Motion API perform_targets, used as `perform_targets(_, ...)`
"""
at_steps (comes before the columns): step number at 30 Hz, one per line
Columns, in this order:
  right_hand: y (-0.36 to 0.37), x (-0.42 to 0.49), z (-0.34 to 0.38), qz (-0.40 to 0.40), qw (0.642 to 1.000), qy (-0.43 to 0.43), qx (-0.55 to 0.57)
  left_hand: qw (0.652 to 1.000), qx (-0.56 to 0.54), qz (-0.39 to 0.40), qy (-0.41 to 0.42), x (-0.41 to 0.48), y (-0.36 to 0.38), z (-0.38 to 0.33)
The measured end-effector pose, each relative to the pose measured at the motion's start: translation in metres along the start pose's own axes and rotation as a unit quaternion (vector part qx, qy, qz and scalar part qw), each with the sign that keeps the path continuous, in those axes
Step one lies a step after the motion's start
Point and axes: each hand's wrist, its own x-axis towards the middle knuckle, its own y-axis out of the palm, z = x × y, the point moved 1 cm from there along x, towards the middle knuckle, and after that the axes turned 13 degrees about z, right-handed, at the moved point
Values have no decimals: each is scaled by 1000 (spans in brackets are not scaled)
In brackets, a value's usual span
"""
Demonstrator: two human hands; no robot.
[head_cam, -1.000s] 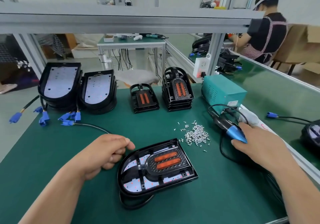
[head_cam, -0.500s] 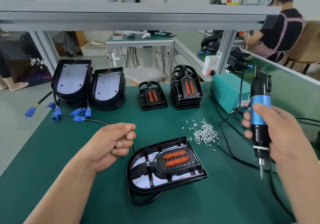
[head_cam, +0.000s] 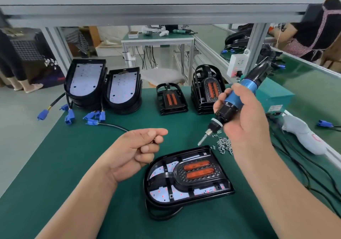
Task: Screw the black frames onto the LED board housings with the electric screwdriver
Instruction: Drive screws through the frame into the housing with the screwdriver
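The fingers (head_cam: 239, 89) of the right hand (head_cam: 247, 120) are closed around the electric screwdriver (head_cam: 234, 101). They hold it tilted in the air, with the bit pointing down and to the left, above the far edge of the LED board housing (head_cam: 147, 185). The bit does not touch the housing. This housing lies flat on the green desk (head_cam: 73, 165), near and in the centre, and a black frame (head_cam: 167, 177) sits inside it. The left hand (head_cam: 136, 152) is just left of the housing. Its fingers are curled, with the thumb against the forefinger; I cannot tell if they pinch something small. A pile of loose screws (head_cam: 224, 144) lies to the right of the bit. On the far side stand two stacks of housings (head_cam: 84, 83) and two stacks of frames (head_cam: 171, 100).
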Motion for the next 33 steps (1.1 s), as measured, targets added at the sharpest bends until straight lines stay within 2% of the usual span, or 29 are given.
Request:
perform_targets(7, 20, 10, -25, 15, 999, 31, 30, 999, 36, 0, -4, 2, -1, 4)
perform_targets(13, 21, 6, -34, 15, 998, 24, 64, 996, 83, 7, -13, 5, 2, 4)
perform_targets(23, 22, -1, -39, 48, 996, -7, 74, 998, 65, 13, 0, 9, 2, 3)
perform_targets(33, 16, 4, -40, 14, 997, -3, 80, 997, 63, -26, 21, 16, -6, 5)
